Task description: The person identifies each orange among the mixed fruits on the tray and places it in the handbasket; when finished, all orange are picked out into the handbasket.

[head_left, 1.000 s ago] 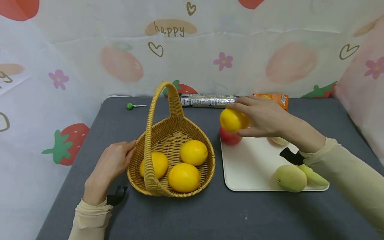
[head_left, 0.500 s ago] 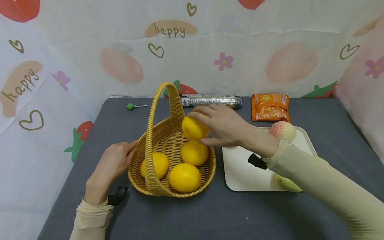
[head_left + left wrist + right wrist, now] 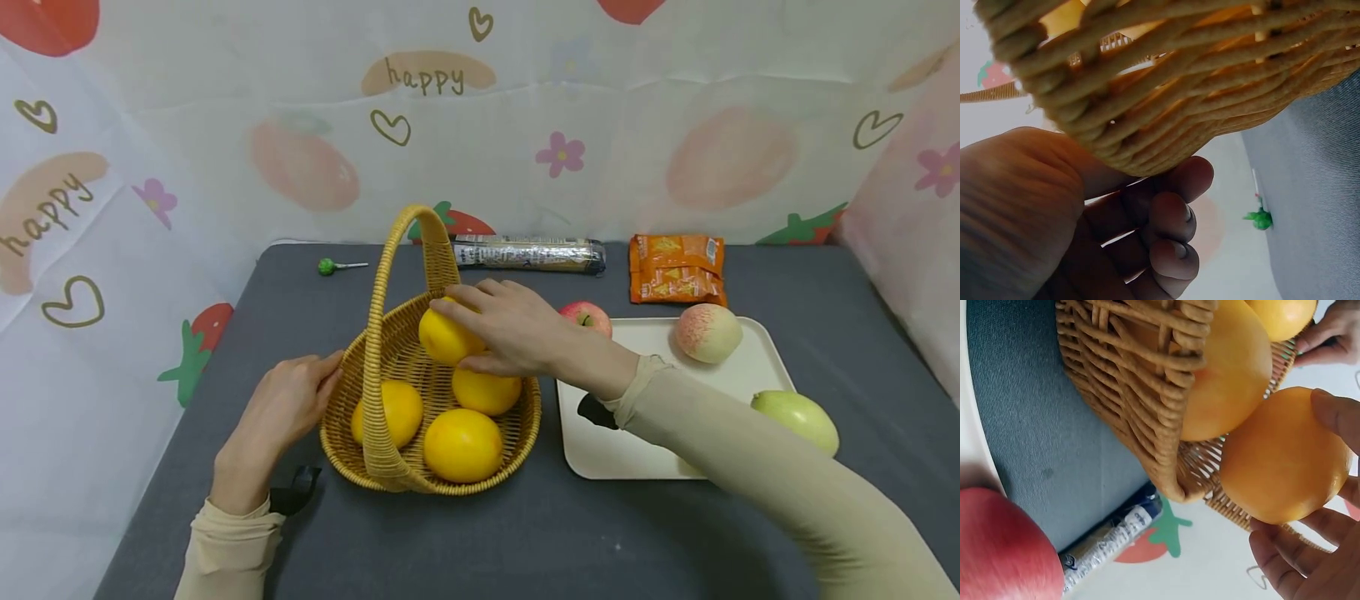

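My right hand (image 3: 517, 329) holds a yellow-orange fruit, an orange by its look (image 3: 448, 335), over the back part of a wicker basket (image 3: 532, 417). In the right wrist view, thumb and fingers curve round this orange (image 3: 1285, 456), with the basket's woven wall (image 3: 1141, 394) beside it. Three similar oranges lie inside, one of them at the front (image 3: 462, 445). My left hand (image 3: 288, 396) pinches the basket's left rim; the left wrist view shows the thumb and forefinger (image 3: 1191, 178) at the wicker edge.
Right of the basket lies a white tray (image 3: 622, 442) with a peach (image 3: 708, 333) and a green fruit (image 3: 797, 419). A red apple (image 3: 587, 317) sits at its back-left corner. Behind are a silver packet (image 3: 525, 253), an orange snack bag (image 3: 677, 268) and a green lollipop (image 3: 327, 267).
My right hand has carried the orange leftward from above the apple and tray to over the basket's inside. The left hand has stayed on the rim.
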A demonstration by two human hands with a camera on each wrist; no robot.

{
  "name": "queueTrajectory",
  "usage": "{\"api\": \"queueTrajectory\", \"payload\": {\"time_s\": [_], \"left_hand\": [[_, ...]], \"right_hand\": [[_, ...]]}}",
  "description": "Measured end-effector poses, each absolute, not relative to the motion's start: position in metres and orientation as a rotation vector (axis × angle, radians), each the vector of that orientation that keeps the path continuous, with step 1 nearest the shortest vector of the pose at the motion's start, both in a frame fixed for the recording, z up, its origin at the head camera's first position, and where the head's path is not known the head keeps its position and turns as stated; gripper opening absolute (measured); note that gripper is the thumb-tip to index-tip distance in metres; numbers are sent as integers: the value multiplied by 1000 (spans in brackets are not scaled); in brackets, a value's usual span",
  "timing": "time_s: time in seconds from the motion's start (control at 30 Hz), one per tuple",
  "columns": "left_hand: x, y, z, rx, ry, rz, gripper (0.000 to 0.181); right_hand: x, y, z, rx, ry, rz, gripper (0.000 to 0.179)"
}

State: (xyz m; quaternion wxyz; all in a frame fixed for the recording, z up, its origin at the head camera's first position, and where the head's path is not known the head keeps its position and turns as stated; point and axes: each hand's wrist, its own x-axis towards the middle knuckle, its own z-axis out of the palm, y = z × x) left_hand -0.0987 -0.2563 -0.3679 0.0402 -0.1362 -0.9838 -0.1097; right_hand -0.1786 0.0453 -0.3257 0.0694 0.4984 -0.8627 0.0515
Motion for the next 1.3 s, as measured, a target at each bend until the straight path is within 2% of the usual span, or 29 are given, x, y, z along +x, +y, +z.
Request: {"api": "queueTrajectory", "payload": {"time_s": [0.67,0.73,0.97,1.3], "left_hand": [[-98,-255,-373,-430,-2966,-335,31],[-98,-255,-374,-428,-2967,-338,31],[-97,-255,-374,-411,-2987,-340,32],[-97,-254,-372,-409,-2991,-326,33]], "right_hand": [[-179,39,-338,1549,-2621,140,71],[-179,38,-339,1557,-2617,143,67],[-180,37,-341,1548,-2563,155,35],[-180,42,-344,1559,-2581,148,33]]}}
